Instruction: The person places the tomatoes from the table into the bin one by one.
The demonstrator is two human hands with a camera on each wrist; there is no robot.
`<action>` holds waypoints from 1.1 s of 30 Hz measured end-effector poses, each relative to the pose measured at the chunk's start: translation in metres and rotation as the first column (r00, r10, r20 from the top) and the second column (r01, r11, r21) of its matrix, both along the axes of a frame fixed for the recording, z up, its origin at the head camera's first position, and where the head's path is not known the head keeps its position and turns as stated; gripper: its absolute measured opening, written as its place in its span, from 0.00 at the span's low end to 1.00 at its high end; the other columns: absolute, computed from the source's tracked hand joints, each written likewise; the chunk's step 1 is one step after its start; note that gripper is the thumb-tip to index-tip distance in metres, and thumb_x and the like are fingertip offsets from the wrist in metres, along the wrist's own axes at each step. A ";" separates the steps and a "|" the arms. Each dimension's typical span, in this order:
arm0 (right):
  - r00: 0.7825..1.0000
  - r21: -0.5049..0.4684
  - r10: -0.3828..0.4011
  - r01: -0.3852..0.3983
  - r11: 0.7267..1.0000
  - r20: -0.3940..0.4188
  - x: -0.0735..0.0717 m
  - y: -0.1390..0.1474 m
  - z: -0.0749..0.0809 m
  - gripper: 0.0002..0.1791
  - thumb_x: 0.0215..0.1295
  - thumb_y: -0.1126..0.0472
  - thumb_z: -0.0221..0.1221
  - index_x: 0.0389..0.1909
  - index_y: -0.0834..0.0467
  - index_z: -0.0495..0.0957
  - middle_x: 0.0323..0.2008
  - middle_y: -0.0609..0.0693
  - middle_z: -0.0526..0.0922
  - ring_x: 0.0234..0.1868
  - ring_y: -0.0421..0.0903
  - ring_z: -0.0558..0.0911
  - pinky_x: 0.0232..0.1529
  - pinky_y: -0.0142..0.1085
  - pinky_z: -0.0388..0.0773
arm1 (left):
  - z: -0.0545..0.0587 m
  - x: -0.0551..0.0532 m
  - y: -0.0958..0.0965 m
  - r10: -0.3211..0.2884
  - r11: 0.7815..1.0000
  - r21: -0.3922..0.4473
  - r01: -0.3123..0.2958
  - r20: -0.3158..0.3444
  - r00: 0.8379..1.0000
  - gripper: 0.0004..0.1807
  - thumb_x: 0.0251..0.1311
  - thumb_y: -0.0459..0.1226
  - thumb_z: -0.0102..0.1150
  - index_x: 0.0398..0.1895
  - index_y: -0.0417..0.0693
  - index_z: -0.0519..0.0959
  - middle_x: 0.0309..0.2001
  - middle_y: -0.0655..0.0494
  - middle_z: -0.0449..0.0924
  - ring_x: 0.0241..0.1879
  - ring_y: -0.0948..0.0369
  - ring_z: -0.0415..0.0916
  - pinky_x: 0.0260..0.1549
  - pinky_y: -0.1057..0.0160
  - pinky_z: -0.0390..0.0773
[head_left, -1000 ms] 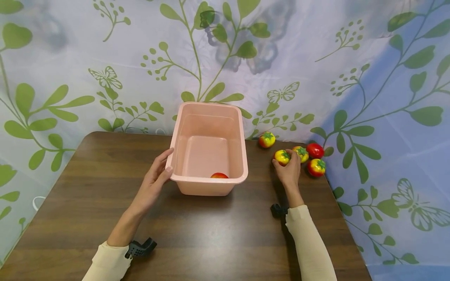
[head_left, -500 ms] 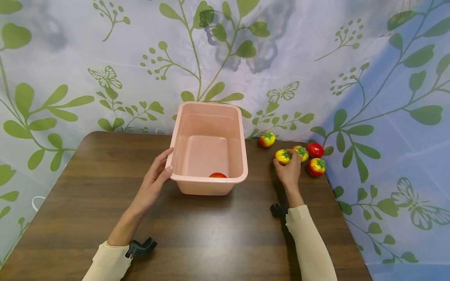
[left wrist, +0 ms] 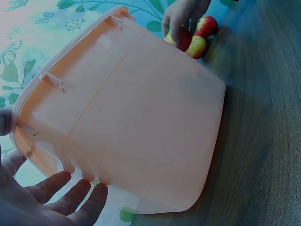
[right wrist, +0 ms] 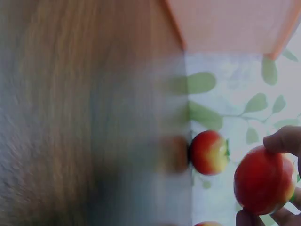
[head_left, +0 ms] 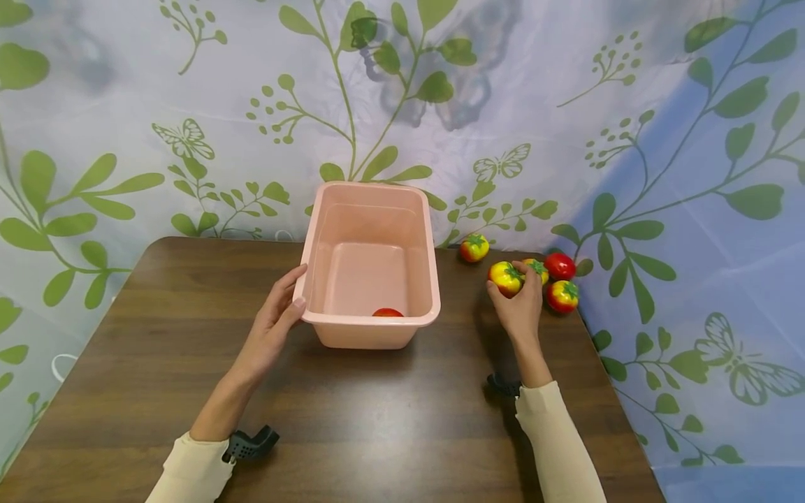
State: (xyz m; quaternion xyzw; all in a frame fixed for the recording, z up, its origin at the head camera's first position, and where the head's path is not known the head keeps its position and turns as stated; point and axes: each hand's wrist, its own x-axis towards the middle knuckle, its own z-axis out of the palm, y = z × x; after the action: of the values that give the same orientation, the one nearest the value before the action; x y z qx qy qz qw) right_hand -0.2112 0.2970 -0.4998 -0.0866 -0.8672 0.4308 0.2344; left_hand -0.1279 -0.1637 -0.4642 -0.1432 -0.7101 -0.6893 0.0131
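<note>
- Far left: a pale curtain [head_left: 126,244] printed with green leaves and butterflies spans the background; before it lies a dark wood-grain surface [head_left: 207,321].
- Lower left: a cream left sleeve [head_left: 191,468], with a black wrist device [head_left: 251,444] at its cuff.
- Left of center: the left hand [head_left: 267,318] grips the pink bin [head_left: 365,337] by its left rim, thumb at the rim and fingertips against the outer wall.
- Center: the bin, open at the top, stands near the back of the surface; 1 red fruit [head_left: 388,312] shows in part behind its near wall.
- Right of the bin: a yellow-and-red rear fruit [head_left: 474,248] sits at the back edge.
- Farther right: the right hand [head_left: 520,305] pinches the grasped fruit [head_left: 505,279], yellow and red, between thumb and fingers; whether it touches the surface cannot be told.
- Far right: 3 more fruits lie close together, namely a partly hidden yellow fruit [head_left: 537,268] just beside the fingers, a glossy red fruit [head_left: 560,266] and a green-topped fruit [head_left: 562,297].
</note>
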 end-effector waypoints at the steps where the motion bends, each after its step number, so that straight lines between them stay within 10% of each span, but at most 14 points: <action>1: 1.000 -0.003 0.013 -0.013 1.000 -0.018 0.003 -0.002 0.003 0.37 0.64 0.55 0.75 0.71 0.57 0.72 0.69 0.62 0.73 0.72 0.60 0.72 0.79 0.58 0.65 | 0.000 0.000 0.000 0.000 1.000 -0.001 0.000 0.000 1.000 0.31 0.86 0.37 0.44 0.87 0.59 0.57 0.82 0.37 0.62 0.70 0.66 0.72 0.61 0.74 0.78; 14: 0.990 -0.026 0.097 -0.100 0.995 -0.098 0.036 -0.021 0.020 0.37 0.62 0.54 0.76 0.71 0.52 0.74 0.67 0.57 0.75 0.63 0.51 0.75 0.59 0.31 0.69 | 0.000 0.002 0.000 0.003 1.000 0.009 -0.003 0.000 1.000 0.31 0.86 0.37 0.44 0.87 0.59 0.56 0.80 0.31 0.61 0.69 0.66 0.73 0.60 0.74 0.79; 25: 0.989 -0.032 0.109 -0.113 0.993 -0.101 0.037 -0.026 0.026 0.37 0.62 0.55 0.76 0.71 0.51 0.74 0.66 0.58 0.75 0.64 0.52 0.75 0.67 0.49 0.71 | 0.000 0.001 0.000 -0.005 1.000 0.014 0.005 -0.003 1.000 0.31 0.86 0.37 0.44 0.87 0.58 0.56 0.80 0.31 0.60 0.69 0.67 0.73 0.60 0.74 0.79; 33: 0.974 -0.030 0.177 -0.183 0.983 -0.142 0.036 -0.051 0.046 0.38 0.62 0.54 0.76 0.72 0.51 0.74 0.65 0.55 0.76 0.65 0.48 0.76 0.67 0.38 0.73 | 0.000 0.000 -0.001 -0.005 1.000 0.005 0.005 0.003 1.000 0.31 0.86 0.38 0.44 0.87 0.59 0.56 0.81 0.32 0.61 0.69 0.66 0.73 0.59 0.74 0.79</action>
State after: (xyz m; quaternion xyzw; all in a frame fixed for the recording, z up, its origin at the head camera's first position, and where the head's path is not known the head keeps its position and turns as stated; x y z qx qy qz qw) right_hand -0.1757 0.2461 -0.4536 0.0175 -0.8435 0.4738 0.2524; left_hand -0.1281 -0.1646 -0.4639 -0.1438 -0.7080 -0.6913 0.0105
